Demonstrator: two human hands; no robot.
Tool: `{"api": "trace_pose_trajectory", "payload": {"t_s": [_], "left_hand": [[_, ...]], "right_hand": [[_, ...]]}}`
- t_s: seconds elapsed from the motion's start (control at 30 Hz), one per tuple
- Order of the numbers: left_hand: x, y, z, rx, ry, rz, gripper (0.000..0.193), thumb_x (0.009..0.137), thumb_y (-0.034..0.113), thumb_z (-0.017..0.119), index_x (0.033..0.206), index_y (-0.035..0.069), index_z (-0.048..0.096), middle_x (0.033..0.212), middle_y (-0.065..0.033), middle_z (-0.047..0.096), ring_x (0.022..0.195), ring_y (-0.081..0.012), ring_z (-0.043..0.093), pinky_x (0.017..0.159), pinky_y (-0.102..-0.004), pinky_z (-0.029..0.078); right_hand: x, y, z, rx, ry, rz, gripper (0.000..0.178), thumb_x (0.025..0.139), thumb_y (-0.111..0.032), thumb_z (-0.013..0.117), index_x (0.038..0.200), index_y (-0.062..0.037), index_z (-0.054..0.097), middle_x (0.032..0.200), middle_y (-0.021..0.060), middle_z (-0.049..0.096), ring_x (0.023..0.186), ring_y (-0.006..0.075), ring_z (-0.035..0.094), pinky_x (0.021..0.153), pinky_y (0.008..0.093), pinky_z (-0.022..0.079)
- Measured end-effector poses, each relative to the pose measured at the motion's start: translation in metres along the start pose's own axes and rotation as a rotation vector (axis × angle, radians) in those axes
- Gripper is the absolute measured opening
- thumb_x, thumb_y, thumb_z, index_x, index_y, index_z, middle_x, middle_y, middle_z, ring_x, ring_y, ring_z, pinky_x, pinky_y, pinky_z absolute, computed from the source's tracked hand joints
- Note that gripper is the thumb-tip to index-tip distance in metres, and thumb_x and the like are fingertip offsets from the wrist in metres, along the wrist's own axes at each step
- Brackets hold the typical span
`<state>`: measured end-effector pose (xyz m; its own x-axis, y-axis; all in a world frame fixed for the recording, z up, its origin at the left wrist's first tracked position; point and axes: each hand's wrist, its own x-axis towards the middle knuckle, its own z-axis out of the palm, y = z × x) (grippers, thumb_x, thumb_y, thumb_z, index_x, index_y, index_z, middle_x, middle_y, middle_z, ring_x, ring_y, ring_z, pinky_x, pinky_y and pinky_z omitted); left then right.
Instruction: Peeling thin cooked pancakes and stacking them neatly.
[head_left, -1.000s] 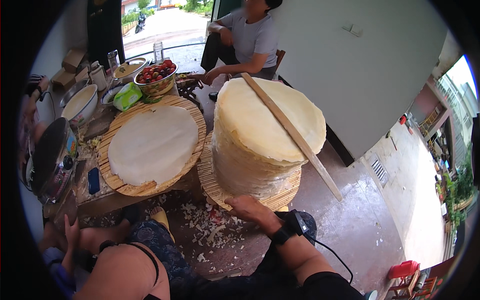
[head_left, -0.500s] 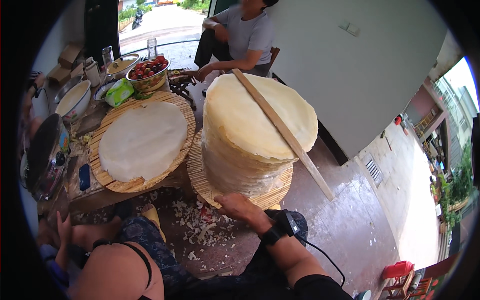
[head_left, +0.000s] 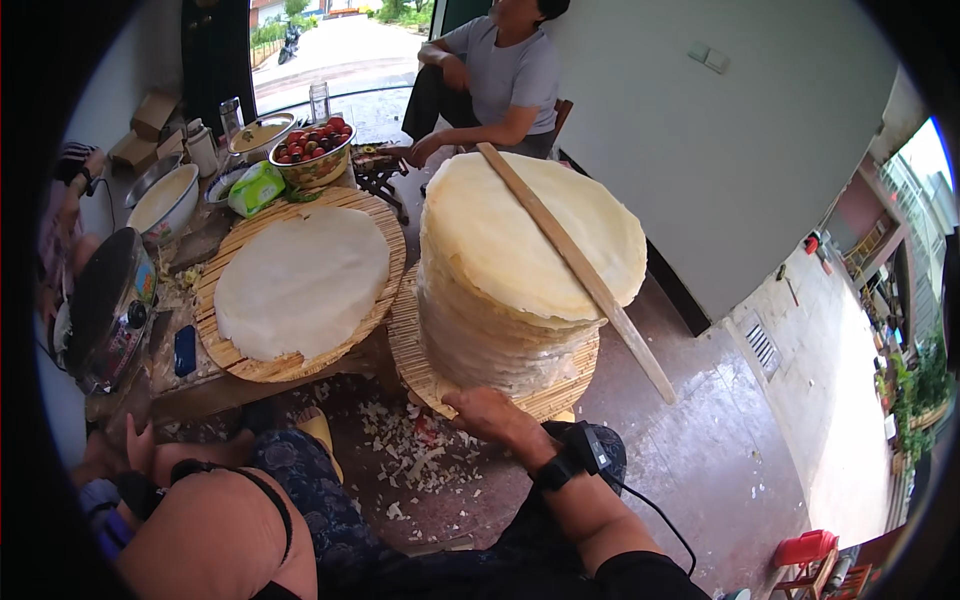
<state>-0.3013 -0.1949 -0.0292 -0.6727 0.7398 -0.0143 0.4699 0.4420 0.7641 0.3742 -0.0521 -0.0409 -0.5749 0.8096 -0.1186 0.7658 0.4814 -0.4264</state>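
Note:
A tall stack of thin, round, pale-yellow sheets stands on a round slatted mat in front of me. A long flat wooden stick lies slantwise across its top and juts past the edge. At the near rim of that mat is my right hand, closed on the edge with its fingertips partly hidden. My left forearm reaches to the lower left; its hand cannot be told apart from another person's limbs there. On a second slatted mat, left of the stack, lies one whitish round sheet.
Left, a low table holds a round black griddle, a white basin, a phone, a green packet and a bowl of red fruit. Someone sits behind the stack. Pale scraps litter the floor.
The whole view has shifted, so everything appears slightly farther right. My right hand keeps its place at the mat's rim. The stack and stick have not visibly moved relative to each other.

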Motion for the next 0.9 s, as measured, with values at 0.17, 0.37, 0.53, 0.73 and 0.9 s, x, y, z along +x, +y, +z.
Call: {"api": "trace_pose_trajectory", "payload": {"t_s": [0.17, 0.37, 0.53, 0.73, 0.9], "left_hand": [[-0.051, 0.041, 0.007, -0.234, -0.136, -0.027, 0.075, 0.091, 0.046, 0.058, 0.142, 0.000, 0.030, 0.134, -0.0122, 0.051, 0.116, -0.0298, 0.048, 0.101, -0.0411, 0.038], [-0.114, 0.118, 0.042, -0.278, -0.283, 0.065, 0.070, 0.091, 0.044, 0.057, 0.140, 0.000, 0.032, 0.133, -0.0124, 0.051, 0.117, -0.0305, 0.048, 0.102, -0.0421, 0.038], [-0.134, 0.151, 0.066, -0.304, -0.331, 0.155, 0.066, 0.092, 0.043, 0.056, 0.138, 0.001, 0.034, 0.132, -0.0126, 0.051, 0.118, -0.0311, 0.048, 0.102, -0.0428, 0.037], [-0.148, 0.196, 0.068, -0.345, -0.298, 0.294, 0.061, 0.093, 0.040, 0.055, 0.136, 0.001, 0.036, 0.131, -0.0128, 0.052, 0.118, -0.0317, 0.048, 0.103, -0.0438, 0.037], [-0.173, 0.261, 0.065, -0.493, -0.300, 0.569, 0.057, 0.094, 0.039, 0.054, 0.134, 0.001, 0.038, 0.130, -0.0130, 0.052, 0.119, -0.0323, 0.048, 0.103, -0.0445, 0.036]], "right_hand": [[0.000, -0.001, 0.005, 0.030, 0.027, 0.009, 0.025, 0.079, -0.018, 0.059, 0.102, -0.0069, 0.057, 0.084, 0.0217, 0.064, 0.086, 0.0403, 0.062, 0.074, 0.0507, 0.048], [-0.008, 0.002, -0.020, 0.018, -0.014, 0.026, 0.033, 0.080, -0.020, 0.061, 0.110, -0.0086, 0.057, 0.089, 0.0208, 0.066, 0.088, 0.0391, 0.063, 0.075, 0.0490, 0.049], [-0.016, -0.003, -0.030, 0.042, 0.061, -0.005, 0.022, 0.080, -0.011, 0.054, 0.101, -0.0048, 0.057, 0.085, 0.0243, 0.064, 0.087, 0.0412, 0.063, 0.076, 0.0507, 0.050], [-0.019, -0.005, -0.014, -0.004, 0.043, 0.030, 0.031, 0.079, -0.015, 0.059, 0.108, -0.0074, 0.055, 0.085, 0.0197, 0.064, 0.087, 0.0393, 0.063, 0.075, 0.0492, 0.050], [-0.021, 0.003, -0.024, 0.025, 0.040, 0.013, 0.033, 0.080, -0.016, 0.061, 0.112, -0.0071, 0.056, 0.086, 0.0215, 0.064, 0.089, 0.0393, 0.063, 0.076, 0.0488, 0.050]]}}
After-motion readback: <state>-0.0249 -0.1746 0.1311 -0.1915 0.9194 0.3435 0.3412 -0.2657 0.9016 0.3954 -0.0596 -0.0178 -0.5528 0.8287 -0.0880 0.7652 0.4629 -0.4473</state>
